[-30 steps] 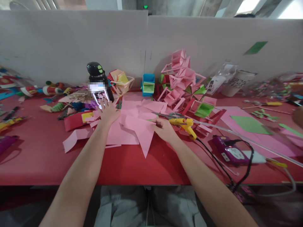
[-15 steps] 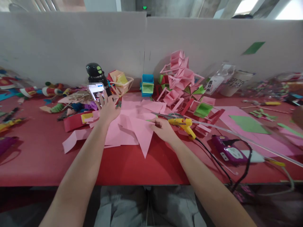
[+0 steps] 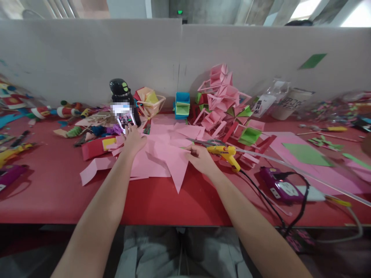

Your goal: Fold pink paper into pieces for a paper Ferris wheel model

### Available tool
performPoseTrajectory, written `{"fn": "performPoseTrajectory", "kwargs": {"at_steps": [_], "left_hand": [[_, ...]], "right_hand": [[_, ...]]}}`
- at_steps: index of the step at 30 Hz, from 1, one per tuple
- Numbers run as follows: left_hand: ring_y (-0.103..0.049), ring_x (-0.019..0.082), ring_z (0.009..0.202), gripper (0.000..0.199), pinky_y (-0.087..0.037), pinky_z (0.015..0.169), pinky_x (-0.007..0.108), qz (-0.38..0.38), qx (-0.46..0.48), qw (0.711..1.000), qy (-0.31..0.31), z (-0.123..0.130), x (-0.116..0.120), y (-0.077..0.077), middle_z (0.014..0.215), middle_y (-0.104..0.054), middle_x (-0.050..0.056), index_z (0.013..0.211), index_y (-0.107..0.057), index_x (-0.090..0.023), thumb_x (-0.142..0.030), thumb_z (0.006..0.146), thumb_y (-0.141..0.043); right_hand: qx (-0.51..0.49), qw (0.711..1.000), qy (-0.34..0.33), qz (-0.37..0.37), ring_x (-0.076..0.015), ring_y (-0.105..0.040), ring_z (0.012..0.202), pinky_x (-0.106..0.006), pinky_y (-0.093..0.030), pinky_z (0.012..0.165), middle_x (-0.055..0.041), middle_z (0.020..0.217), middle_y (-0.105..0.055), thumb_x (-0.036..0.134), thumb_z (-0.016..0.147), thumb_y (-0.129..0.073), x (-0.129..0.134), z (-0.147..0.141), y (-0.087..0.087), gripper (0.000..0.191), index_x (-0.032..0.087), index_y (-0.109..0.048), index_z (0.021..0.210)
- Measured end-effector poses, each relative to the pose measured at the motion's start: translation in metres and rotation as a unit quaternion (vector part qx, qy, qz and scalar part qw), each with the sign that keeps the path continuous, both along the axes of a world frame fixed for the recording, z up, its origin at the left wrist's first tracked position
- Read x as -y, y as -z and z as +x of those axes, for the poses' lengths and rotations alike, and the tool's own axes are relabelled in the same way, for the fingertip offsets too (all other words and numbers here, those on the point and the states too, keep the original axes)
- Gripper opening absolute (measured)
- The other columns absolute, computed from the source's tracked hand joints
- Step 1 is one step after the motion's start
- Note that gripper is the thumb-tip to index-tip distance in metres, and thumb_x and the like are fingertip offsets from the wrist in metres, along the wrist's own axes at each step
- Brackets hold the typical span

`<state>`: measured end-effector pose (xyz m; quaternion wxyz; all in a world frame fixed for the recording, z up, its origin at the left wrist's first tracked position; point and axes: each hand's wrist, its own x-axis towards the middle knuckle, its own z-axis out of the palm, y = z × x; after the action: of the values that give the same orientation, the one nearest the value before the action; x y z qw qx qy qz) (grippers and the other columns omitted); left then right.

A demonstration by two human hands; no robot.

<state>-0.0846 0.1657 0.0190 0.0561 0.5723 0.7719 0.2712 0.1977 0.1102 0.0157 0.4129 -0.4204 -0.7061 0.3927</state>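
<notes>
My left hand (image 3: 133, 141) reaches to the lower part of a lit phone (image 3: 126, 119), fingers stretched out; I cannot tell whether a fingertip touches the screen. The phone leans against a black bottle (image 3: 119, 90). Between thumb and fingers, my right hand (image 3: 199, 157) pinches the right corner of a folded pink sheet of paper (image 3: 177, 166). One point of that sheet hangs toward the table's front. More pink sheets (image 3: 153, 168) lie beneath it. A yellow glue gun (image 3: 224, 152) rests just right of my right hand, beside grey scissors (image 3: 199, 141).
Pink paper lanterns (image 3: 222, 96) are heaped at the back, with a blue paper piece (image 3: 182, 105) to their left. A purple box with a cable (image 3: 279, 185) lies at right. A plastic bottle (image 3: 271, 96) and a cup (image 3: 291, 104) stand by the white partition (image 3: 87, 58).
My left hand has lowered slightly from the upper phone screen to its bottom edge. My right hand keeps its pinch on the pink sheet. The view has shifted a little.
</notes>
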Motion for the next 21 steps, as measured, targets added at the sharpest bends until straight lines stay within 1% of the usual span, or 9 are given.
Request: {"fn": "performPoseTrajectory", "kwargs": {"at_steps": [4, 9, 12, 17, 21], "left_hand": [[-0.01, 0.037, 0.155, 0.071, -0.011, 0.124, 0.064, 0.01, 0.009, 1.0, 0.011, -0.004, -0.005, 0.0, 0.165, -0.022, 0.02, 0.147, -0.04, -0.014, -0.027, 0.079, -0.056], [-0.007, 0.038, 0.155, 0.072, -0.009, 0.122, 0.067, 0.009, 0.019, 1.0, 0.011, -0.001, -0.011, -0.004, 0.165, -0.02, 0.021, 0.146, -0.04, -0.015, -0.025, 0.077, -0.06], [-0.007, 0.038, 0.156, 0.072, -0.009, 0.123, 0.065, 0.013, 0.024, 1.0, 0.007, -0.001, -0.015, -0.006, 0.166, -0.018, 0.02, 0.145, -0.041, -0.016, -0.026, 0.078, -0.062], [-0.001, 0.038, 0.156, 0.072, -0.006, 0.124, 0.065, 0.024, 0.022, 0.999, 0.006, -0.003, -0.013, -0.015, 0.169, -0.01, 0.014, 0.147, -0.041, -0.016, -0.024, 0.078, -0.062], [0.002, 0.035, 0.156, 0.068, -0.005, 0.125, 0.063, 0.056, 0.003, 0.998, 0.011, 0.002, -0.007, -0.022, 0.17, -0.003, 0.009, 0.146, -0.041, -0.018, -0.018, 0.079, -0.057]], "right_hand": [[0.004, 1.0, -0.006, 0.006, -0.0176, -0.063, 0.074, -0.03, -0.048, 0.069, -0.0032, 0.081, -0.07, 0.025, 0.079, -0.059, 0.001, -0.001, 0.0, 0.011, 0.017, -0.067, 0.081], [0.005, 1.0, -0.007, 0.0, -0.0173, -0.062, 0.074, -0.03, -0.048, 0.07, -0.0026, 0.081, -0.07, 0.026, 0.08, -0.06, 0.001, 0.0, 0.001, 0.012, 0.018, -0.067, 0.081], [0.003, 1.0, -0.011, -0.002, -0.0172, -0.062, 0.074, -0.03, -0.048, 0.07, -0.0026, 0.08, -0.069, 0.027, 0.08, -0.06, 0.002, -0.001, 0.0, 0.012, 0.018, -0.066, 0.08], [0.008, 1.0, -0.015, -0.01, -0.016, -0.059, 0.071, -0.028, -0.046, 0.067, -0.0019, 0.077, -0.067, 0.028, 0.081, -0.06, 0.005, -0.003, -0.003, 0.012, 0.018, -0.066, 0.08], [0.008, 1.0, -0.013, 0.0, -0.0164, -0.06, 0.073, -0.028, -0.046, 0.068, -0.0024, 0.078, -0.067, 0.027, 0.081, -0.06, 0.006, -0.003, -0.004, 0.012, 0.017, -0.066, 0.079]]}}
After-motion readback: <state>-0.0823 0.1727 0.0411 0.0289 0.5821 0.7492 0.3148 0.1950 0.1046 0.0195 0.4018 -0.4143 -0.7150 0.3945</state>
